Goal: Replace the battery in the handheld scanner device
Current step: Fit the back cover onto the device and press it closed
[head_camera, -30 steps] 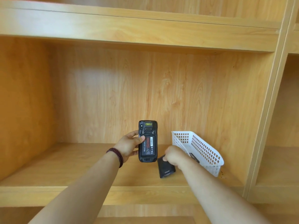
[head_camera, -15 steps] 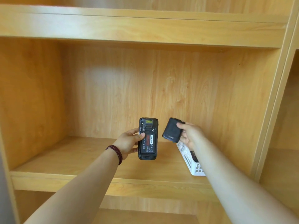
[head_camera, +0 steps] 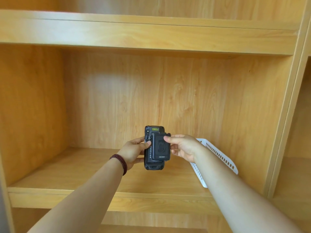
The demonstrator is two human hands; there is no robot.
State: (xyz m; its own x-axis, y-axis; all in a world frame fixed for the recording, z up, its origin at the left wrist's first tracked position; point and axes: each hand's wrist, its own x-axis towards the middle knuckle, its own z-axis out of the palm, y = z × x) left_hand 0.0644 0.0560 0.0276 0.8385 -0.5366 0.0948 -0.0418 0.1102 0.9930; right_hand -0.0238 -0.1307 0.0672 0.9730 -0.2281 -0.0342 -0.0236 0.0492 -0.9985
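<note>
Pretty much at the last step. Left hand [head_camera: 133, 151] wrapped round the upright black handheld scanner [head_camera: 154, 165], labelled battery already in its bay. Right hand [head_camera: 183, 147] pinching the black textured plastic back cover [head_camera: 160, 147], held offset over it. Still needs lining up and snapping shut.

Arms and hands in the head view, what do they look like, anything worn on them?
Both forearms are bare, with no sleeves in view. The left hand has a bracelet of dark red beads wrapped round the wrist in a couple of rows. The right hand wears nothing visible: no watch, ring or glove shows.
</note>
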